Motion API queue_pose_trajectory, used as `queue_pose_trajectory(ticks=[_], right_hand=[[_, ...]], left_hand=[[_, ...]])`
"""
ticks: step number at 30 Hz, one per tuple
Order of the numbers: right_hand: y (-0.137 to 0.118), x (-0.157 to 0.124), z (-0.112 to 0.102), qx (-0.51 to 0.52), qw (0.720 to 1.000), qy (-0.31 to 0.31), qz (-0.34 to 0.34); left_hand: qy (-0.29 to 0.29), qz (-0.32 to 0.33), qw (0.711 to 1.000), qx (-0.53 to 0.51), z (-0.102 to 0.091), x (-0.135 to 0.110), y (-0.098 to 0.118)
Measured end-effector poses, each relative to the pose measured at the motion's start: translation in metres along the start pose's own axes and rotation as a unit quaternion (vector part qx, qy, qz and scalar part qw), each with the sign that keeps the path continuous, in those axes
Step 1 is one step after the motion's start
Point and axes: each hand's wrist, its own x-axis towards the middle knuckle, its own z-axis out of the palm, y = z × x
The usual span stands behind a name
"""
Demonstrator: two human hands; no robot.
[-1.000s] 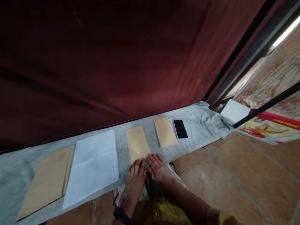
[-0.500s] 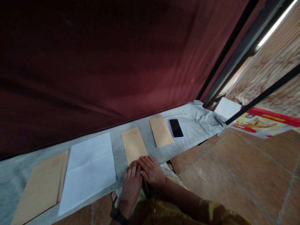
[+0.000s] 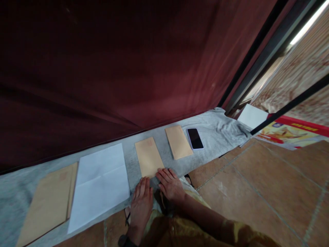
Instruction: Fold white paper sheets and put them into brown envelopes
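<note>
A brown paper envelope (image 3: 149, 156) lies flat on the grey cloth in front of me. My left hand (image 3: 143, 193) rests palm down at its near left corner, fingers stretched out. At the near right corner, the fingertips of my right hand (image 3: 168, 181) lie on the paper, its fingers also flat. Neither hand grips anything. To the right is another brown envelope (image 3: 178, 142), with a black-screened phone (image 3: 195, 139) beside it. Left of my hands lies a creased white sheet of paper (image 3: 101, 187).
Several larger brown envelopes (image 3: 52, 199) are stacked at the far left. The grey cloth (image 3: 216, 127) covers a narrow bench along a dark red curtain (image 3: 128, 68). A printed carton (image 3: 290, 133) and a black pole (image 3: 288, 106) stand at the right, above the tiled floor (image 3: 259, 178).
My hands have moved apart from each other, the left one slightly back toward me. The envelope stays flat on the cloth. The whole view has shifted slightly.
</note>
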Motion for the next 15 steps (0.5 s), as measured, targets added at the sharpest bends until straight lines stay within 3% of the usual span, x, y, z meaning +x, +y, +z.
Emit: queue_pose_trajectory(ticks=[7,15], right_hand=[[-0.005,0.005,-0.001,-0.008,1.000,0.001,0.006],[-0.008,0.005,0.007,-0.007,1.000,-0.016,-0.017]], left_hand=[[0.000,0.008,1.000,0.024,0.000,0.002,0.008],[-0.004,-0.028,0.999,0.027,-0.010,0.006,0.016]])
